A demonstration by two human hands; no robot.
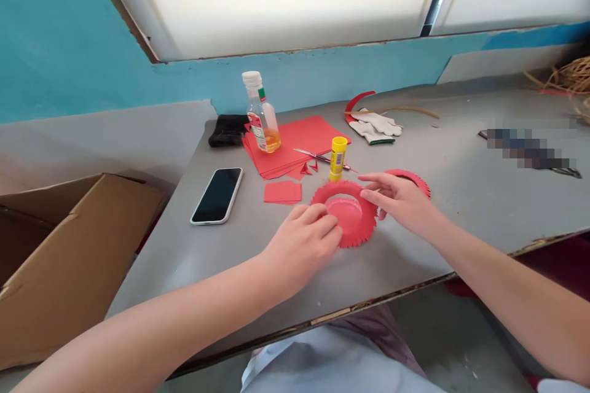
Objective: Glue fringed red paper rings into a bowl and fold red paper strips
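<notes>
A red paper ring with a jagged, fringed outer edge (358,234) is held near the table's front. My left hand (306,242) has its fingers curled at the ring's left side; their tips are partly hidden. At the right rim, my right hand (402,201) has its thumb on the paper, lower fingers behind it and the index finger stretched out. More red paper (345,212) shows through the ring's hole. Partly behind my right hand lies another fringed red ring (417,179). A yellow glue stick (338,158) stands upright just beyond the held ring.
Scissors (316,155) and small red scraps (306,169) lie by red paper sheets (304,135). A bottle (263,116) stands on the sheets. Small red cards (282,191), a phone (217,196), white gloves (375,128) and a cardboard box (69,270) are around.
</notes>
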